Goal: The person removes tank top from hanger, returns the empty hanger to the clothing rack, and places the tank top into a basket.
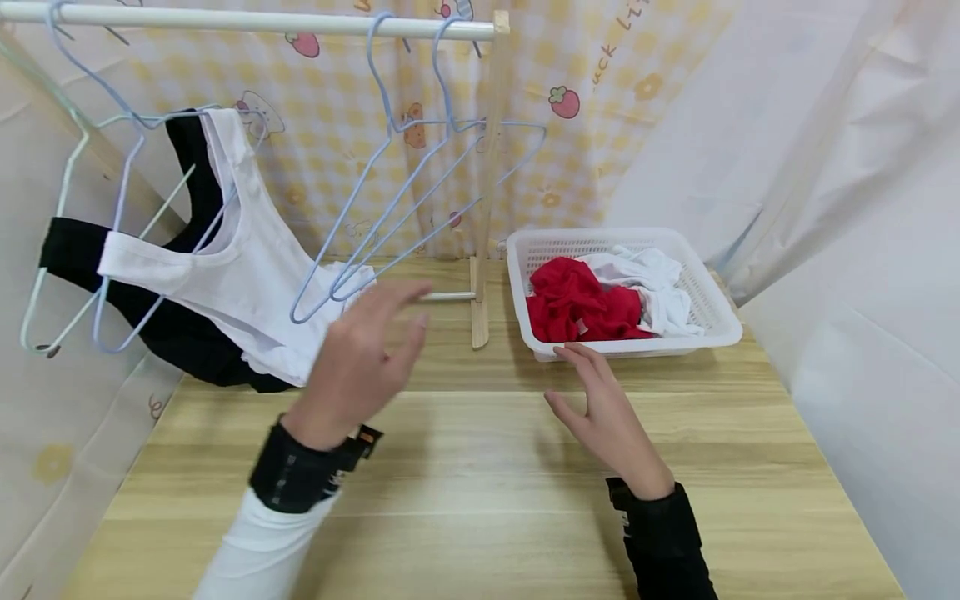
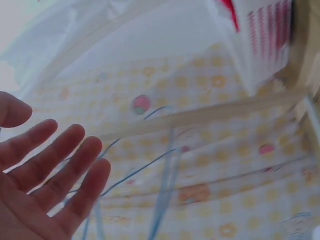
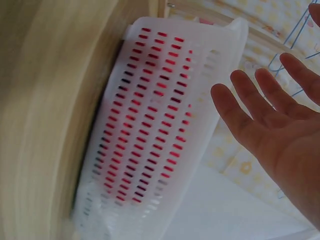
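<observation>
"What do we hold?"

"Nothing: our right hand [image 1: 611,417] and left hand [image 1: 356,358] are empty, fingers loosely extended."

"And the red cloth [image 1: 581,304]?"

"Just past our right hand, the nearer, in the basket [image 1: 675,343], its long side across us."

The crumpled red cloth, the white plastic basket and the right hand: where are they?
Crumpled red cloth [image 1: 573,302], head view: middle of its folds.
White plastic basket [image 3: 146,115], right wrist view: its slotted side wall.
Right hand [image 1: 611,418], head view: back of the hand.
</observation>
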The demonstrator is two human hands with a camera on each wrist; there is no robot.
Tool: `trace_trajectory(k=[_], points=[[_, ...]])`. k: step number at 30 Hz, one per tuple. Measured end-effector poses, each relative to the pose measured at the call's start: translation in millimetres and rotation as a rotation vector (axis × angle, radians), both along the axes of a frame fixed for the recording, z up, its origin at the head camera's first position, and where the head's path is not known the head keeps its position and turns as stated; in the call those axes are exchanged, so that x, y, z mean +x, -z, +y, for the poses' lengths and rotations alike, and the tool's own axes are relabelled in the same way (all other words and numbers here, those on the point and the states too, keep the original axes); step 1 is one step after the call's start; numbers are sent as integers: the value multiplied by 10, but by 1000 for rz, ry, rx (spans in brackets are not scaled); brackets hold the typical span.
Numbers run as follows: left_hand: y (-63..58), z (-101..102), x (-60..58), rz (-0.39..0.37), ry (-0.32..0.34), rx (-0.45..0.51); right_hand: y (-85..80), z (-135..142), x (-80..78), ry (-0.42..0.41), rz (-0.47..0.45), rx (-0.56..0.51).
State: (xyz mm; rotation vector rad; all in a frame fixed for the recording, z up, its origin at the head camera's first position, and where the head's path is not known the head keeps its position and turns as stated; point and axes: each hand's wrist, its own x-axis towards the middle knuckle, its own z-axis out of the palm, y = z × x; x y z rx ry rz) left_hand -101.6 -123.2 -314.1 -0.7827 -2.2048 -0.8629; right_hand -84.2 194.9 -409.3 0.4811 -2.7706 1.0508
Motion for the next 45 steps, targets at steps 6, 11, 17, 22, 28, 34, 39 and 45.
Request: trace_trajectory(k=[6,11,17,22,28,34,39,45], points=[[-567,-385,-95,-33,-151,60,83,103,36,17,-37,5],[-930,-758,-347,-153,-420,133,120,178,60,29,-33,-1],[-1179,-1249,-627,-439,-761,185,201,223,98,22,-52,-14],[-1233,-1548,-754,-679,-880,108,244,241,136,24,-44,-3],[-1185,-1753,-856,-711,-874,-16,282,281,162,29,-39,12],[-1210,-1690,-889,-599,-888,-72,305,317,172,30,-49,3],[-1246,-1648,-935,-574,-889,-83,320,337,186,25,-61,-4],[-1324,-1503,-867,-521,-903,-33,322,359,205,21,-38,-4]])
